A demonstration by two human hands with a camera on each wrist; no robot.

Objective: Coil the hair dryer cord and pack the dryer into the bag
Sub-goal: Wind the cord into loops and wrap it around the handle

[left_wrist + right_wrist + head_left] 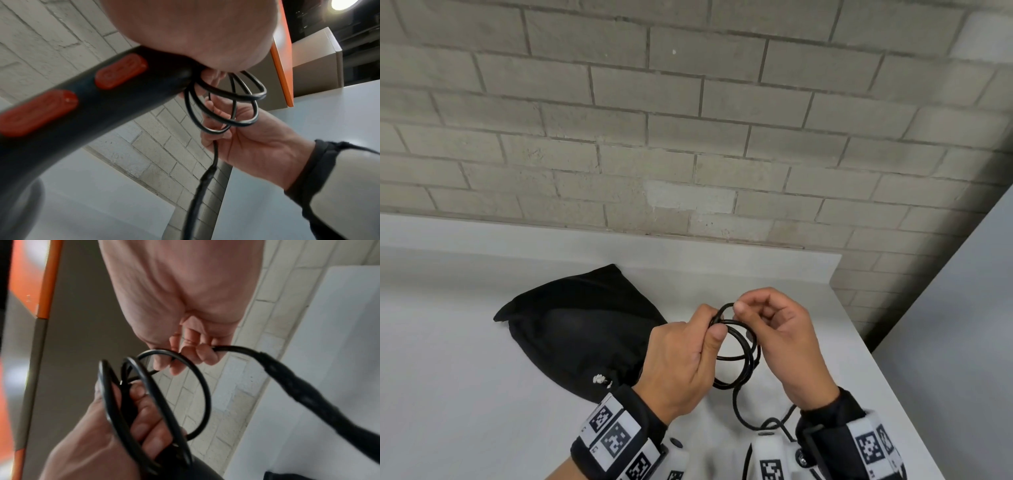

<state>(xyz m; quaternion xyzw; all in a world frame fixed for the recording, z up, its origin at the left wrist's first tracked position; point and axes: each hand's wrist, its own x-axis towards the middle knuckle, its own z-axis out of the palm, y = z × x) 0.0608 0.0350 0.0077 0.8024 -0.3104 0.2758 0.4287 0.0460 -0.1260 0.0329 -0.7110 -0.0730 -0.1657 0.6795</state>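
The black cord (pixel 743 356) hangs in a few loops between my hands, above the white table (pixel 465 377). My left hand (pixel 712 323) grips the loops together with the end of the black hair dryer handle (pixel 82 105), which has two red buttons. The dryer is hidden under that hand in the head view. My right hand (pixel 741 305) pinches the cord at the top of the newest loop (pixel 205 394). From there the thick strain-relief part of the cord (pixel 298 382) runs down. The black drawstring bag (pixel 578 329) lies flat on the table, left of my hands.
A grey brick wall (pixel 688 137) stands behind the table. The table's right edge (pixel 866 349) is close to my right hand, with another white surface (pixel 962 325) beyond it. An orange-edged panel (pixel 281 65) and cardboard boxes (pixel 316 56) show in the left wrist view.
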